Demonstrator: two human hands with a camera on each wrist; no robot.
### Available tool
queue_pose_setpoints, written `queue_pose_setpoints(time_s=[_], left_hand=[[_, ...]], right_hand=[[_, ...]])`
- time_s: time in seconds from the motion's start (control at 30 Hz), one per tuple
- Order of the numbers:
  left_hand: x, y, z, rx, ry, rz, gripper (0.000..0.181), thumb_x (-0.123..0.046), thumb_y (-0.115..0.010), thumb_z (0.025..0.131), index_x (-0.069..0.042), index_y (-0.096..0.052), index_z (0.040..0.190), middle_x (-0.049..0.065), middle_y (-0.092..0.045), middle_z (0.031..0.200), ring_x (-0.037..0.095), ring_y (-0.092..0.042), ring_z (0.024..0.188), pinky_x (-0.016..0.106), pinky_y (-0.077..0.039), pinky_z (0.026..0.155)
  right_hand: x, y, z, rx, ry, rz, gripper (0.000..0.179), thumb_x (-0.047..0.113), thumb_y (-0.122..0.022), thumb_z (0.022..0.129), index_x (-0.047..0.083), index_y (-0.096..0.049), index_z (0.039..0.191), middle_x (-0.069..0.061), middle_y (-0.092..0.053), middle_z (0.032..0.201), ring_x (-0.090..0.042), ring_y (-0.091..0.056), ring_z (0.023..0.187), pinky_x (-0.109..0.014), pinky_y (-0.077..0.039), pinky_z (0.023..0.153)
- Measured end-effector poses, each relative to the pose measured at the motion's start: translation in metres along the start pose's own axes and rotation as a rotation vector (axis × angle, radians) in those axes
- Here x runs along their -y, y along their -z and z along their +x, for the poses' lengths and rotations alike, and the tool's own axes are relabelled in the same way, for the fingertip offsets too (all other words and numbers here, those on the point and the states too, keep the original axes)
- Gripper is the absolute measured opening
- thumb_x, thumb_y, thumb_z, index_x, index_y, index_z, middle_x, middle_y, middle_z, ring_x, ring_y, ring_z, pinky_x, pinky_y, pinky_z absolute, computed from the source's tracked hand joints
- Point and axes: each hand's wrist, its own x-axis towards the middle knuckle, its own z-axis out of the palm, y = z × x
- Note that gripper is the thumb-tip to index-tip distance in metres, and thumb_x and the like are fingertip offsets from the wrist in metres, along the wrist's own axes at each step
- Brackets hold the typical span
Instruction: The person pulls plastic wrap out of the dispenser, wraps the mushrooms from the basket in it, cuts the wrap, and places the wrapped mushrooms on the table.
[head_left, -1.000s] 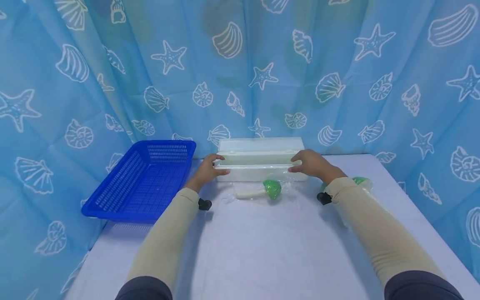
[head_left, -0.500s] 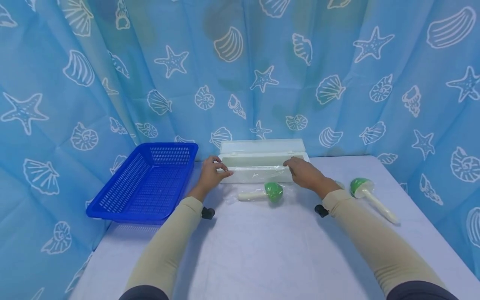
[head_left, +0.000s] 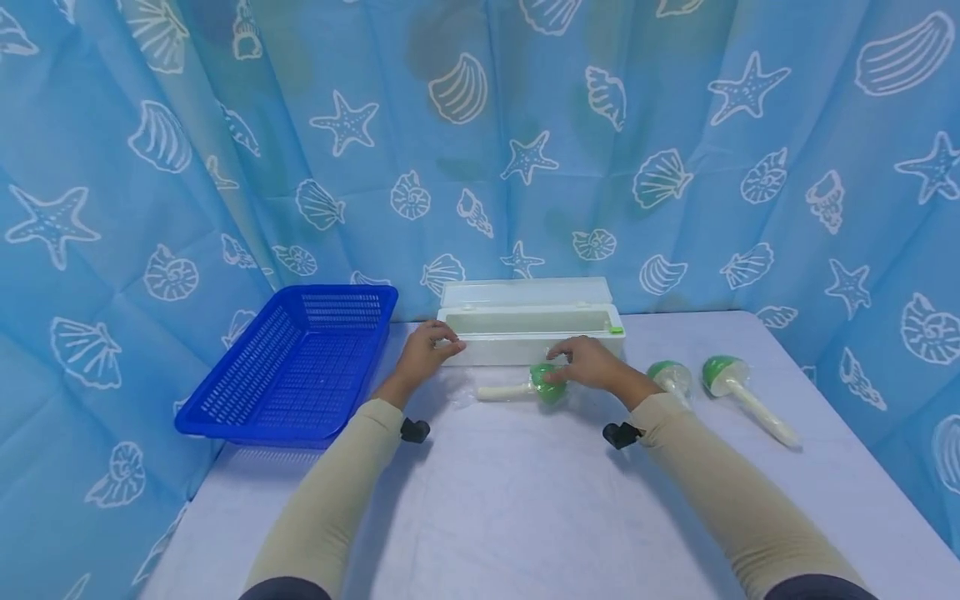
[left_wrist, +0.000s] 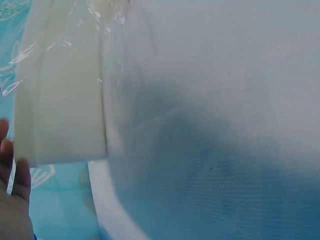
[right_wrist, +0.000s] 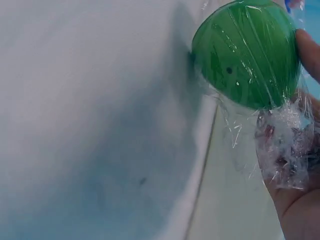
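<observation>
A long white box stands at the table's back, its lid raised behind it. My left hand holds the box's left end, thumb at the front; in the left wrist view the fingertips are at the corner. In front of the box lies a mushroom-shaped object with a green dome and white stick, in clear plastic wrap. My right hand is over its dome. In the right wrist view the thumb touches the dome, the fingers spread beside it, partly behind crumpled wrap.
A blue slotted plastic basket sits at the table's left. Two more green-domed, white-sticked objects lie to the right, one partly behind the right forearm. A blue shell-patterned curtain hangs behind. A green tab shows at the box's right end.
My right hand has left the box's right end and moved down and left to the green dome. The left hand stays at the box's left end. The right-side objects have become more visible.
</observation>
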Motion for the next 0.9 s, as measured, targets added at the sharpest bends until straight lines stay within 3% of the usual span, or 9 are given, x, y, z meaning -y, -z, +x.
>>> queue_pose_setpoints(time_s=[0.1, 0.23, 0.47, 0.57, 0.63, 0.7, 0.73, 0.8, 0.9], left_hand=[[-0.005, -0.001, -0.005, 0.037, -0.013, -0.048, 0.015, -0.023, -0.072, 0.090, -0.008, -0.071, 0.086, 0.003, -0.066, 0.097, 0.021, -0.059, 0.097, 0.043, -0.046, 0.087], [-0.022, -0.004, -0.018, 0.127, -0.072, 0.013, 0.014, -0.023, -0.070, 0.092, -0.011, -0.071, 0.086, -0.003, -0.068, 0.085, 0.016, -0.062, 0.087, 0.037, -0.050, 0.081], [-0.058, -0.019, -0.035, 0.313, -0.398, 0.385, 0.010, -0.023, -0.070, 0.091, -0.017, -0.070, 0.084, -0.010, -0.065, 0.077, 0.007, -0.058, 0.071, 0.028, -0.049, 0.069], [-0.063, -0.037, -0.039, 0.425, -0.513, 0.539, 0.008, -0.022, -0.070, 0.090, -0.018, -0.071, 0.083, -0.009, -0.065, 0.077, 0.007, -0.057, 0.070, 0.027, -0.048, 0.067], [-0.060, -0.050, -0.040, 0.506, -0.550, 0.631, 0.010, -0.024, -0.068, 0.091, -0.020, -0.070, 0.082, -0.009, -0.062, 0.078, 0.008, -0.055, 0.070, 0.028, -0.046, 0.066], [-0.058, -0.059, -0.039, 0.585, -0.512, 0.662, 0.014, -0.028, -0.064, 0.094, -0.021, -0.069, 0.083, -0.008, -0.059, 0.079, 0.009, -0.052, 0.072, 0.029, -0.044, 0.066], [-0.057, -0.062, -0.038, 0.617, -0.458, 0.638, 0.016, -0.030, -0.061, 0.096, -0.021, -0.068, 0.084, -0.007, -0.058, 0.080, 0.010, -0.052, 0.073, 0.030, -0.043, 0.067], [-0.057, -0.063, -0.033, 0.654, -0.289, 0.497, 0.021, -0.033, -0.053, 0.100, -0.018, -0.063, 0.091, -0.005, -0.056, 0.082, 0.012, -0.051, 0.075, 0.031, -0.043, 0.069], [-0.057, -0.059, -0.022, 0.585, -0.046, 0.172, 0.028, -0.034, -0.040, 0.105, -0.010, -0.054, 0.108, 0.003, -0.055, 0.086, 0.016, -0.052, 0.078, 0.032, -0.044, 0.071]], right_hand=[[-0.005, -0.002, 0.005, -0.040, -0.018, 0.052, 0.030, 0.039, -0.074, 0.086, 0.012, -0.075, 0.100, -0.003, -0.069, 0.100, -0.023, -0.059, 0.094, -0.039, -0.050, 0.076], [-0.009, -0.007, 0.008, -0.102, -0.037, 0.086, 0.029, 0.038, -0.068, 0.091, 0.011, -0.077, 0.094, 0.001, -0.070, 0.089, -0.017, -0.059, 0.081, -0.032, -0.049, 0.068], [-0.001, -0.019, 0.010, -0.243, -0.047, -0.040, 0.030, 0.033, -0.063, 0.095, 0.006, -0.077, 0.097, 0.000, -0.065, 0.072, -0.018, -0.053, 0.069, -0.034, -0.044, 0.064], [0.006, -0.022, 0.009, -0.255, -0.083, -0.114, 0.030, 0.033, -0.060, 0.097, 0.007, -0.077, 0.098, 0.000, -0.064, 0.072, -0.019, -0.053, 0.070, -0.036, -0.044, 0.066], [0.011, -0.024, 0.009, -0.247, -0.080, -0.213, 0.031, 0.035, -0.058, 0.098, 0.010, -0.077, 0.097, 0.002, -0.064, 0.073, -0.019, -0.055, 0.072, -0.037, -0.046, 0.069], [0.016, -0.024, 0.009, -0.243, -0.044, -0.327, 0.031, 0.035, -0.056, 0.099, 0.012, -0.076, 0.090, 0.002, -0.062, 0.071, -0.019, -0.056, 0.071, -0.038, -0.047, 0.069], [0.018, -0.024, 0.009, -0.248, -0.014, -0.403, 0.031, 0.035, -0.056, 0.099, 0.012, -0.076, 0.089, 0.002, -0.061, 0.069, -0.019, -0.056, 0.071, -0.038, -0.048, 0.069], [0.021, -0.024, 0.009, -0.266, 0.032, -0.529, 0.031, 0.033, -0.057, 0.099, 0.012, -0.074, 0.084, 0.001, -0.057, 0.066, -0.019, -0.057, 0.067, -0.038, -0.050, 0.067], [0.021, -0.022, 0.008, -0.298, 0.066, -0.638, 0.029, 0.030, -0.058, 0.099, 0.010, -0.073, 0.085, 0.000, -0.054, 0.065, -0.018, -0.056, 0.064, -0.037, -0.051, 0.065]])
